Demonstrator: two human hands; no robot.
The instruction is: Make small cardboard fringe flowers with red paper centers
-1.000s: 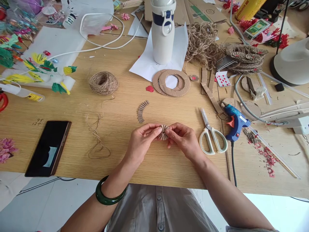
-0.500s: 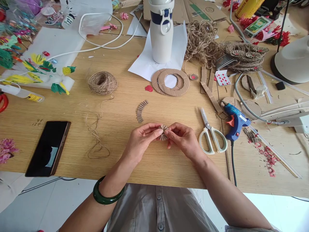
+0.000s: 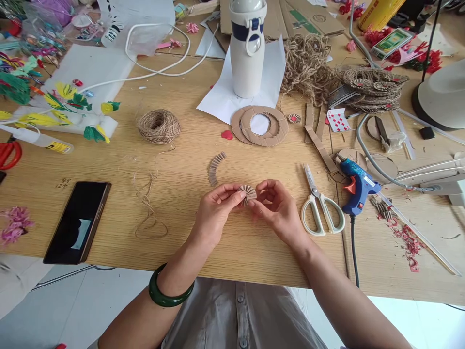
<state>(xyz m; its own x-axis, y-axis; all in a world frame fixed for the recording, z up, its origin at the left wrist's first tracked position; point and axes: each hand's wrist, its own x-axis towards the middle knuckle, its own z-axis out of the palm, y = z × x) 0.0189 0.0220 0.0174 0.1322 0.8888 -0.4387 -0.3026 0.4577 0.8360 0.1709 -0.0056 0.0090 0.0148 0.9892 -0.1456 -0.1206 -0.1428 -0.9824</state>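
Above the table's near edge, my left hand (image 3: pixel 217 208) pinches a small pleated cardboard rosette (image 3: pixel 248 193) between thumb and fingers. Its round, fanned face shows. My right hand (image 3: pixel 278 208) is at the rosette's right side, thumb tip at its lower edge and the other fingers curled and spread apart from it. A curved strip of corrugated cardboard (image 3: pixel 214 169) lies just beyond my left hand. White-handled scissors (image 3: pixel 319 208) rest to the right of my right hand, blades pointing away.
Right of the scissors lies a blue glue gun (image 3: pixel 358 186) with its cord. A twine ball (image 3: pixel 159 127), cardboard rings (image 3: pixel 281 128), a red piece (image 3: pixel 227 134) and a white bottle (image 3: pixel 247 68) stand farther back. A phone (image 3: pixel 77 223) is at left.
The right fingers have loosened and spread away from the rosette, showing more of its face. The left hand still pinches it. The view has shifted slightly.
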